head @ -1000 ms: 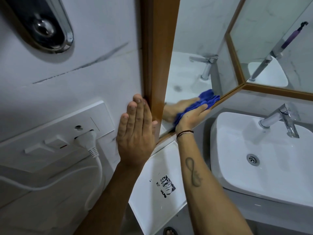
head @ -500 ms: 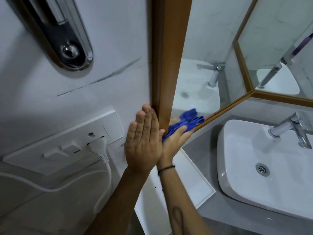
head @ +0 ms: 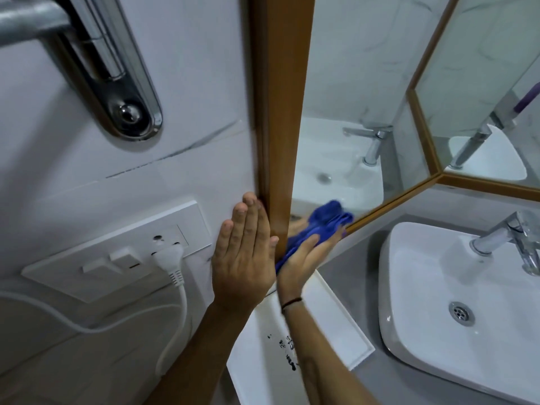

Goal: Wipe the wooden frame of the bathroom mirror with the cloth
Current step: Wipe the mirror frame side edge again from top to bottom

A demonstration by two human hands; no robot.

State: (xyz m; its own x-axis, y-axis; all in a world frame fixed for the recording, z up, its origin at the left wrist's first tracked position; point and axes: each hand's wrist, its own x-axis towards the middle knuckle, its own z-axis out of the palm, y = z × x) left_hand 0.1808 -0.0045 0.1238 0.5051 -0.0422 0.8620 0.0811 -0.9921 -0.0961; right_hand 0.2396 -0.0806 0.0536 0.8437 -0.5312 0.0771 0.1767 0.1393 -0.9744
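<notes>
At the frame's [head: 282, 118] lower corner, your right hand [head: 304, 258] presses the blue cloth [head: 318, 226] to the wood, fingers curled loosely over it, though blur hides the grip. Your left hand [head: 244, 258] lies flat, fingers straight, against the wall [head: 190, 68] beside the frame.

Lots here you can't quite make out

The blue cloth [head: 318, 229] is motion-blurred, and its lower end disappears behind the left hand [head: 244, 258] and the wooden frame [head: 282, 112], which runs off the top edge. The right hand [head: 306, 258] has its fingertips tucked under the cloth. The sink [head: 409, 317] and tap [head: 508, 238] get cropped at the right, and the black print on the white tray [head: 330, 325] is half covered by the forearm, unreadable.
</notes>
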